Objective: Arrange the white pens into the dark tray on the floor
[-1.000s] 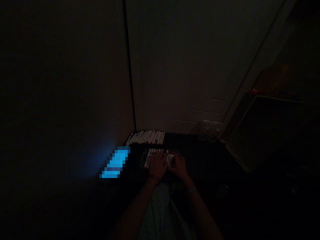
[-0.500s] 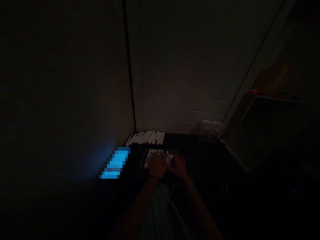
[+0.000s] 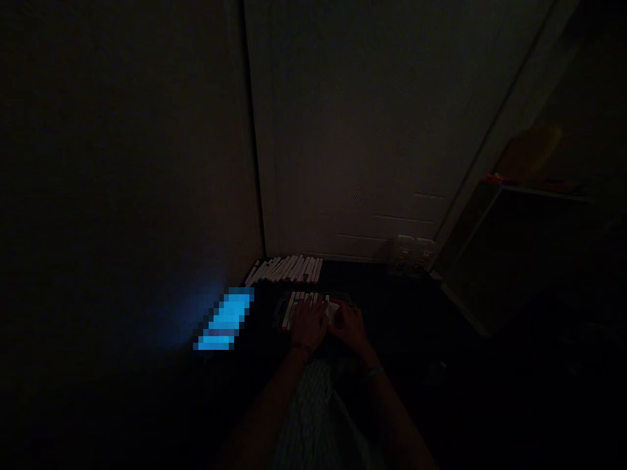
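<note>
The left hand (image 3: 309, 323) lay palm down over a row of white markers (image 3: 289, 310) at the near middle of the bench (image 3: 392, 307). Its fingers were extended and slightly spread across the markers, with the tips toward the far ends. The markers lay side by side, roughly parallel, within a dim, transparent tray (image 3: 278, 316), whose edge showed to the left of the row.

The right hand (image 3: 349, 326) was positioned just beside the left hand, with its fingers curled at a small white piece (image 3: 333, 312) between the two hands. Low light prevented confirmation of a closed pinch; the grip could not be told. A band (image 3: 375, 371) encircled the right wrist.

A second group of white markers, the rear pile (image 3: 294, 269), lay behind the tray, near the wall (image 3: 343, 163); several of its markers were tilted, and some ends were coloured. A bright blue panel (image 3: 224, 320), blurred into blocks, was located to the left of the tray. Two transparent containers (image 3: 411, 256) stood side by side at the rear right, near the wall.
</note>
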`<state>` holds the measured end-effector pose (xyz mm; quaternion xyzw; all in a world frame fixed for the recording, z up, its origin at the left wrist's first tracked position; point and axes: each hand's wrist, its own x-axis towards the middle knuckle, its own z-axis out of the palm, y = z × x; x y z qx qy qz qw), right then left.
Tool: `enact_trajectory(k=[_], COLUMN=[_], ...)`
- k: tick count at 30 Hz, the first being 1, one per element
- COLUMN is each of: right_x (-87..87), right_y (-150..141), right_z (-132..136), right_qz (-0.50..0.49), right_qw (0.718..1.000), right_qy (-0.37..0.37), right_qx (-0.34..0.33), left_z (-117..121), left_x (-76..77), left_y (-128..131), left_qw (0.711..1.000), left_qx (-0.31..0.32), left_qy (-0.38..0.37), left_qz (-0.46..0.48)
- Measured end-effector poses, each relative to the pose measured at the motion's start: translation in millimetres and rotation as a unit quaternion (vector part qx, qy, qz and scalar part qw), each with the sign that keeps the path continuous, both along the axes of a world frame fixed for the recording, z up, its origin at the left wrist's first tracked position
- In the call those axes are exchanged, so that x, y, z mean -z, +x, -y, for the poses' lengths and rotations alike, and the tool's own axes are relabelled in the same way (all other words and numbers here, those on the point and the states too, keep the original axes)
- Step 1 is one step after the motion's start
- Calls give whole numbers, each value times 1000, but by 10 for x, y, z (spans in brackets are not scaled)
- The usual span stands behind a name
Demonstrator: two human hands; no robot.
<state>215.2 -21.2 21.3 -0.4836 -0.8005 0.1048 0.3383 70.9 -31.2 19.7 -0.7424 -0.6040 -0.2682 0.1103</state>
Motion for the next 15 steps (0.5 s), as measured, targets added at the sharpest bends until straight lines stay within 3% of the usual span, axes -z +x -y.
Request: enact_trajectory(k=[15], right_x=[-18], right_y=[4], right_z=[8], right_qz=[4], right_qw=[1000], right_qy=[-7], right_qx=[-1], left_z=[-52], left_x=[38], left_y=[4], left_qw=[999], left_qx=[29], left_qy=[1], left_qz=[19])
